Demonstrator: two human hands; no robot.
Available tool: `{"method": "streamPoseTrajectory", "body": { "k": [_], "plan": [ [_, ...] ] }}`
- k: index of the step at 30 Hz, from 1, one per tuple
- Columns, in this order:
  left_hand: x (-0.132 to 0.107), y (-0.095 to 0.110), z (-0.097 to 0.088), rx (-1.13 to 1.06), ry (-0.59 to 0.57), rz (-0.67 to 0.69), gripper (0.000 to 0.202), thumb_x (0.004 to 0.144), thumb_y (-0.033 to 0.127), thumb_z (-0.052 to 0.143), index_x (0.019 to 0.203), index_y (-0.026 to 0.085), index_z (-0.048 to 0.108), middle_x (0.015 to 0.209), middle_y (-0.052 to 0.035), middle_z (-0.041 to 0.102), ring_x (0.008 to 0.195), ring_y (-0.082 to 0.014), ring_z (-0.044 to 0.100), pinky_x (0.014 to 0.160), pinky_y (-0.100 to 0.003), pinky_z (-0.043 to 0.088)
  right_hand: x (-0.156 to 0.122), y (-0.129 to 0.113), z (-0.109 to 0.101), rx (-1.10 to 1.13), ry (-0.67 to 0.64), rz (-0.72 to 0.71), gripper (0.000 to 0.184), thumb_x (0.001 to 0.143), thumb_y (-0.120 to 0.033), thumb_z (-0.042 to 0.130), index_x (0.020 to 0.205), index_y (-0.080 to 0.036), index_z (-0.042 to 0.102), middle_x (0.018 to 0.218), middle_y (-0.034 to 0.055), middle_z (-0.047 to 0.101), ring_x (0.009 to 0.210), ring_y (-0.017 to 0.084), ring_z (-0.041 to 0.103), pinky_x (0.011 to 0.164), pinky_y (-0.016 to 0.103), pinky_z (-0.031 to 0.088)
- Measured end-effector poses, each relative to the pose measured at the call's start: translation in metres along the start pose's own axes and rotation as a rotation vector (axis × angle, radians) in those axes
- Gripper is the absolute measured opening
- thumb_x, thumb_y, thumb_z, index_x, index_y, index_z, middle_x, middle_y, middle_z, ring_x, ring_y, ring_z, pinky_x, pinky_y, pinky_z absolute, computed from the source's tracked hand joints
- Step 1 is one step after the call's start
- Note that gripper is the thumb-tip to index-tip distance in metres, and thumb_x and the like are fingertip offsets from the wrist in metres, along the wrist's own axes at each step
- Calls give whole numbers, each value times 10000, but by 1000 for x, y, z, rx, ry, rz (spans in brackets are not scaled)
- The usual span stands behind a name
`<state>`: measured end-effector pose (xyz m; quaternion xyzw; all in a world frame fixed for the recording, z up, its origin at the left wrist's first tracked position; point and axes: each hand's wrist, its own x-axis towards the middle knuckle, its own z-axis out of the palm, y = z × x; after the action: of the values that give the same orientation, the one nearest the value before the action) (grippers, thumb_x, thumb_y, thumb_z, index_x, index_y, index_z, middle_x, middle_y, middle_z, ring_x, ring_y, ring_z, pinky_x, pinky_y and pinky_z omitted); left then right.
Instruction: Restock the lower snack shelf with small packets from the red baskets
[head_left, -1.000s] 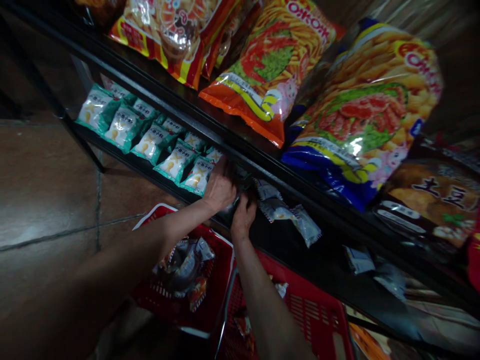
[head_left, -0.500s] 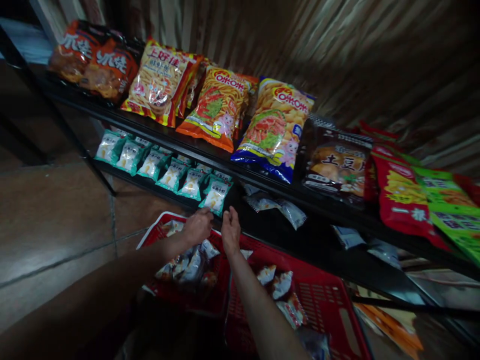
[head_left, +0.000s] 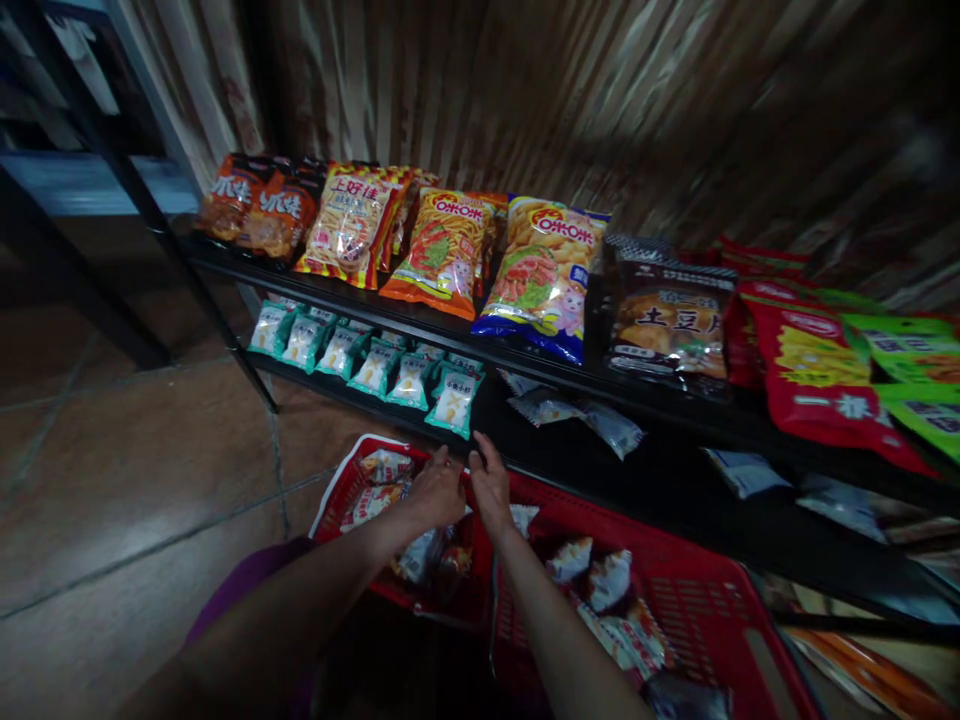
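My left hand (head_left: pixel 439 490) hovers over the smaller red basket (head_left: pixel 328 512), back of the hand up, fingers loosely stretched forward and nothing visible in them. Just to its right, my right hand (head_left: pixel 490 488) is open, with its fingers apart and pointing up the shelf. Both hands are just below the front edge of the lower black shelf (head_left: pixel 517 455). Nearest to the fingertips stands a teal-and-white snack bag (head_left: pixel 454 400), at the right end of a row of similar teal bags (head_left: pixel 345 350). Small wrapped snack packs (head_left: pixel 386 466) fill part of the basket.
A larger red basket (head_left: pixel 694 590) with several packs stands at the right. Silvery packs (head_left: pixel 611 428) lie on the lower shelf. The upper shelf (head_left: pixel 442 325) carries large snack bags (head_left: pixel 544 275). A black shelf post (head_left: pixel 225 340) rises at the left above a tiled floor (head_left: pixel 187 500).
The view has shifted, so shelves and baskets appear lower and further right. My left hand has drawn back from the teal bag and its fingers have loosened. My right hand stays beside it.
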<state>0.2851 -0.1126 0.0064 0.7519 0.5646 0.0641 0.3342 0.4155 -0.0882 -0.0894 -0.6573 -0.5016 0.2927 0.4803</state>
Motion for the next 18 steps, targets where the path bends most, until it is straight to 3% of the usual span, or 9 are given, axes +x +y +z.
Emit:
{"method": "streamPoseTrajectory", "body": {
  "k": [3,7,12,18],
  "plan": [
    [10,-6,-12,18,33,16,440,816,180,454,1244,132,544,1473,-168,353,1351,-286,359,1083,-398,347,7,-1,8,33,-23,7,488,758,-418,504,1190,-217,609,1354,83,532,1264,248,461,1089,459,299],
    [34,-21,-23,33,146,-15,512,829,173,432,1332,81,462,1458,-189,372,1382,-265,303,1126,-362,273,16,-7,19,28,-6,24,489,760,-399,488,1199,-219,604,1377,81,506,1286,244,435,1103,453,274],
    [59,-33,-17,13,210,-72,553,841,128,391,1384,23,370,1471,-207,346,1394,-246,277,1130,-359,269,26,-15,26,16,-4,62,514,775,-409,465,1223,-188,588,1414,111,458,1309,249,406,1102,443,271],
    [75,-34,-8,-3,251,2,595,827,92,363,1407,-26,300,1481,-221,318,1408,-235,236,1148,-347,240,42,-15,28,34,38,65,477,799,-428,444,1184,-202,614,1411,103,461,1301,240,409,1093,426,273]
  ]
}}
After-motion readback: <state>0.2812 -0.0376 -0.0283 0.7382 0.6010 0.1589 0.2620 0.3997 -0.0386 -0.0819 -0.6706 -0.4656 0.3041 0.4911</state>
